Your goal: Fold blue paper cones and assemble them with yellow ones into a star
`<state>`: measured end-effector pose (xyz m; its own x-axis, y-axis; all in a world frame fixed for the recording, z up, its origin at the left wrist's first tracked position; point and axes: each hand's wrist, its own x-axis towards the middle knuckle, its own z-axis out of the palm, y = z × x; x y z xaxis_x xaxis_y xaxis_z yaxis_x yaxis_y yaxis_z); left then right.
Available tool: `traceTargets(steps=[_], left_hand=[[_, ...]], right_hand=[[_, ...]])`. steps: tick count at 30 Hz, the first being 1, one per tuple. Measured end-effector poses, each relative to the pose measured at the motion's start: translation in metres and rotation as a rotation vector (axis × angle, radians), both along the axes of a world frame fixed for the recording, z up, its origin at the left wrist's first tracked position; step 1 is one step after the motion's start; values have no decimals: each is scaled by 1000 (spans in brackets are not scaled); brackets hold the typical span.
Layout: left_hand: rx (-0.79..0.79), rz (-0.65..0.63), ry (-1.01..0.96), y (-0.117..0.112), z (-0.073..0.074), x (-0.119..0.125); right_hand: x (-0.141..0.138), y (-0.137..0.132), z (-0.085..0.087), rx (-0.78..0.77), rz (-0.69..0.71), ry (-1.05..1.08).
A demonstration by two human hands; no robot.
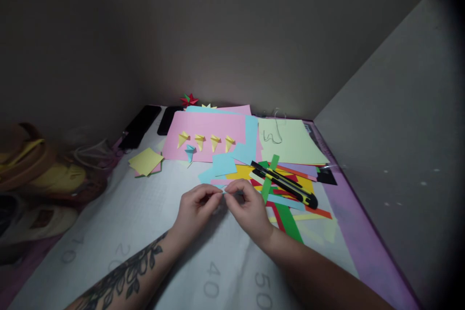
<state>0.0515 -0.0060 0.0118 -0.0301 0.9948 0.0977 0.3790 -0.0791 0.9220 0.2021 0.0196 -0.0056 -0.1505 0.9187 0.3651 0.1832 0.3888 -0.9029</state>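
Observation:
My left hand (196, 207) and my right hand (250, 209) meet at the fingertips over the white table covering. Both are closed in a pinch on a small piece of light blue paper (224, 192), mostly hidden by the fingers. Just beyond them lie loose light blue paper squares (224, 164). Farther off, on a pink sheet (210, 123), several folded yellow paper pieces (199, 141) stand in a row. One folded blue piece (190, 153) sits in front of that row.
A black and yellow utility knife (286, 185) rests on coloured paper strips (290, 223) at right. Pale green sheets (290, 140) carry a bent wire (272, 136). Yellow squares (146, 161) lie left, near dark phones (143, 118). A red paper star (189, 100) is by the wall.

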Motion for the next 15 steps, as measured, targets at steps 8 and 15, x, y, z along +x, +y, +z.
traceTargets(steps=[8,15], left_hand=[[-49,11,-19,1,-2,1],[-135,21,-226,7,-10,3]], right_hand=[[-1,-1,-3,-48,-5,-5],[-4,2,-4,-170,-16,52]])
